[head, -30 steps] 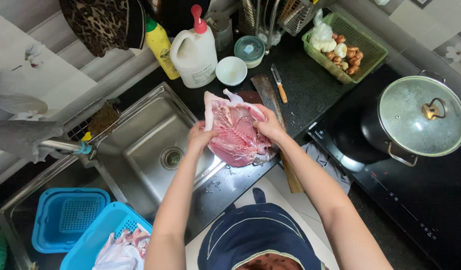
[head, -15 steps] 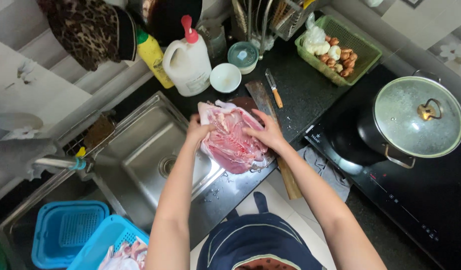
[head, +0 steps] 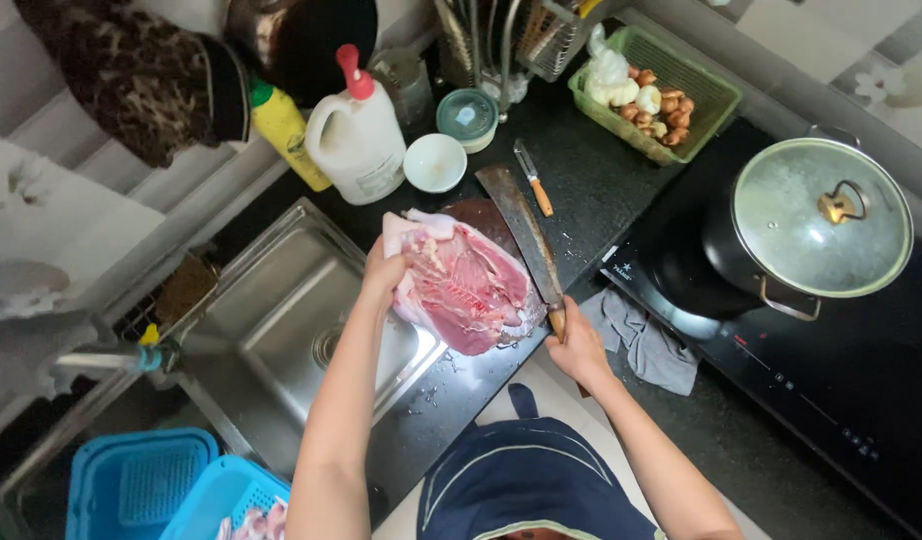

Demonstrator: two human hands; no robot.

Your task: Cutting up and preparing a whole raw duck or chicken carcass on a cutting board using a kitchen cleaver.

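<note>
Since a moment ago the right hand (head: 578, 345) left the raw meat slab (head: 466, 290) and now grips the cleaver (head: 524, 238) handle, while the left hand (head: 383, 275) holds the meat, not yet cut, on the cutting board (head: 486, 215) beside the sink (head: 281, 330).

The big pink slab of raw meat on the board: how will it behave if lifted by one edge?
The pink slab of raw meat probably flops: it drapes limply beside the left hand. Its wet sheen suggests it is slippery. Its bulk suggests weight.
</note>
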